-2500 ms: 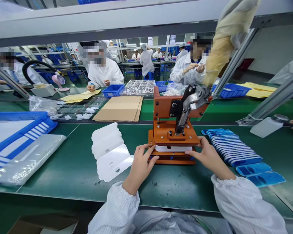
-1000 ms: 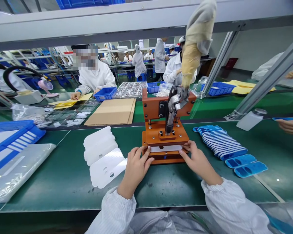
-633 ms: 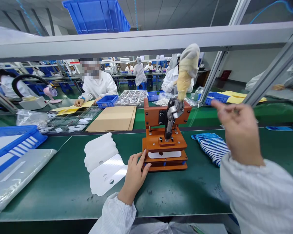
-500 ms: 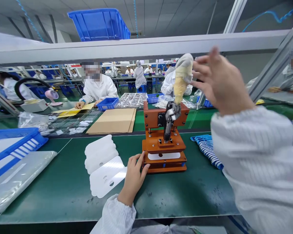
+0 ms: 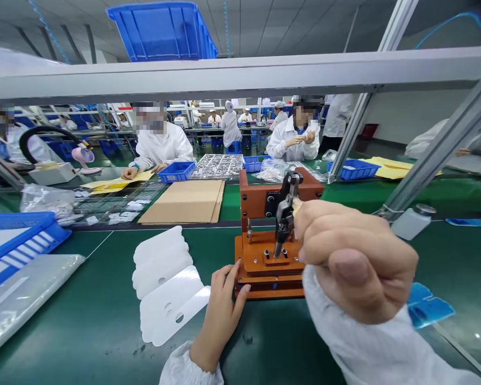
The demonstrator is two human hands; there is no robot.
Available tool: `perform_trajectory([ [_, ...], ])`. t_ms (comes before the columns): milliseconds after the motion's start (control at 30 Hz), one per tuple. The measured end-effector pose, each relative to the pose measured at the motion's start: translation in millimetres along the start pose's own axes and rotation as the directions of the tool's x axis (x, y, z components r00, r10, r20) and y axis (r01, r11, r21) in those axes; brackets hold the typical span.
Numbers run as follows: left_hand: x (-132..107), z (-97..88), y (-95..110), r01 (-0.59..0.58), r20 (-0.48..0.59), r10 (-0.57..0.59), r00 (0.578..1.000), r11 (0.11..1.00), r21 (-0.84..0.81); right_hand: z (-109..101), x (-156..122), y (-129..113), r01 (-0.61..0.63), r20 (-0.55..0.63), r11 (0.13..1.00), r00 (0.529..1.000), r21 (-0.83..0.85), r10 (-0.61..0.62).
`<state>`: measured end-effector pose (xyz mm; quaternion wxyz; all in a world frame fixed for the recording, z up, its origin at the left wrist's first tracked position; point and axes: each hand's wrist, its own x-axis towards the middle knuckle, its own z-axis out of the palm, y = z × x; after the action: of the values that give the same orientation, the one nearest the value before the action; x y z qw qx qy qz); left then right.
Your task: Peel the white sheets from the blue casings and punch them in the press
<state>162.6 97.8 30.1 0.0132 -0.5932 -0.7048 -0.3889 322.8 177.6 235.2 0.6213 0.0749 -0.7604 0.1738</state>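
In front of me stands an orange-brown hand press [image 5: 270, 267] with a black and metal toggle clamp [image 5: 284, 214]. My right hand [image 5: 355, 262] is closed in a fist around the clamp's lever handle, which is lowered toward me. Only a sliver of the handle's yellowish wrapping shows; the fist hides the rest. The press's upper plate sits down close over its lower plates, and no white piece shows between them. My left hand [image 5: 222, 305] has its fingers stretched out, the fingertips resting at the left edge of the press. Left of it lie overlapping white sheets [image 5: 164, 305] with scalloped edges and holes.
Blue film pieces [image 5: 428, 307] lie right of the press, near a white bottle [image 5: 413, 222]. Brown cardboard [image 5: 184, 200] lies behind the sheets. A blue basket [image 5: 24, 240] and a plastic-wrapped pack [image 5: 32, 294] stand far left. A metal rail [image 5: 240, 75] crosses overhead. Co-workers sit opposite.
My right hand has gone from open beside the raised handle to closed around it, bringing it down. The press's upper plate has lowered, covering the white strip. My left hand stays at the press.
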Motion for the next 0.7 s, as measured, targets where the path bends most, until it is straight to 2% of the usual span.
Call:
perform_trajectory([
  [67,-0.8,1.1,0.9,0.015,0.014,-0.015,1.0,1.0,-0.012,10.7,-12.3,8.6,0.056,-0.113,0.998,0.992,0.037,-0.051],
  [167,-0.3,3.8,0.7,0.046,0.048,-0.044,0.998,0.999,-0.024,19.9,-16.0,14.3,0.1,-0.137,0.995,0.986,0.001,-0.099],
  [267,1.7,7.3,-0.7,0.067,0.053,-0.066,0.996,0.998,-0.02,21.0,-14.4,12.6,0.098,-0.148,0.995,0.984,-0.003,-0.097],
  [533,7.9,6.9,-2.4,0.052,0.051,-0.052,0.997,0.999,0.006,13.7,-4.5,11.3,0.114,-0.067,0.994,0.991,0.006,-0.113],
  [700,8.7,5.3,-5.6,0.031,0.03,-0.032,0.999,0.999,0.041,10.7,1.1,7.9,0.027,-0.001,0.999,1.0,0.019,-0.027],
])
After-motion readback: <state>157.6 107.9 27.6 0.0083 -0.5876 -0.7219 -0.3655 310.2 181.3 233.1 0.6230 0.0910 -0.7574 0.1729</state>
